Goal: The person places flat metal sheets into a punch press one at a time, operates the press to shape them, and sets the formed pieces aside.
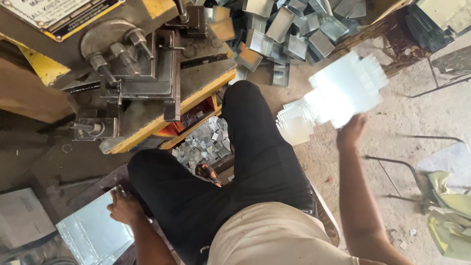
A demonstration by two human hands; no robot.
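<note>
2 hands: left hand (125,208), right hand (351,131). 1 press machine (127,64) w/ 3 big bolts (120,51). 1 heap of bent metal boxes (289,29), too many to count. 1 pile of small offcuts (203,145), uncountable. 1 blurred stack of flat sheets (343,91). 1 sandal (208,172). 1 shiny sheet (93,233) by left hand.

By the left hand (123,208) lies a shiny silver-grey metal sheet (95,233); the right hand (351,130) lifts glaring white-silver sheets (346,88). Between the hands, black trousers (245,162) and a beige shirt (274,235); beyond the left hand, a grey press (132,64) edged in yellow
</note>
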